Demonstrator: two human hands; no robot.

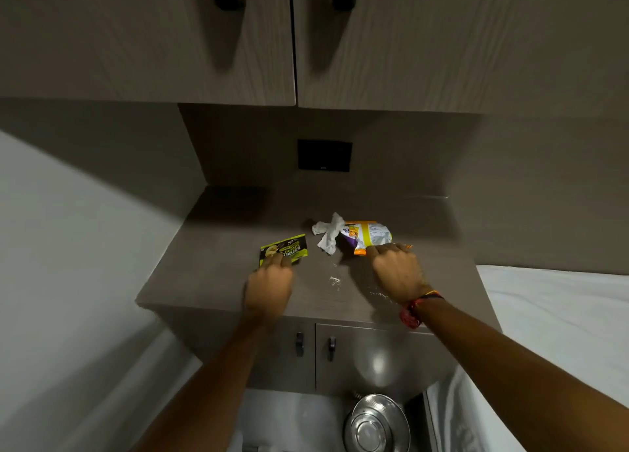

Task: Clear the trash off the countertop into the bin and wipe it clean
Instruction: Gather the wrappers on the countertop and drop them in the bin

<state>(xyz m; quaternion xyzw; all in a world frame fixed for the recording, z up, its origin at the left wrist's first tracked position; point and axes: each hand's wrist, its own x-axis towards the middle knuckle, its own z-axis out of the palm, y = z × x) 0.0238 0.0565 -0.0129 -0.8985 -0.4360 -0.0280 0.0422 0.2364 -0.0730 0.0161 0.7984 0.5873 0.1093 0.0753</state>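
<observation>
A yellow-and-black snack wrapper (284, 249) lies flat on the grey countertop (211, 247). My left hand (269, 290) pinches its near edge. To the right lies a crumpled white tissue (328, 233) beside an orange, silver and purple snack packet (369, 235). My right hand (396, 271) grips that packet's near end. White crumbs (335, 280) are scattered on the counter between my hands. A shiny steel bin (376, 424) with its lid down stands on the floor below the counter.
Wall cabinets (306, 36) with black handles hang overhead. A black socket plate (324, 155) sits on the back wall. Two cabinet doors with black handles (315, 346) are under the counter. A white bed (558, 315) borders the right side.
</observation>
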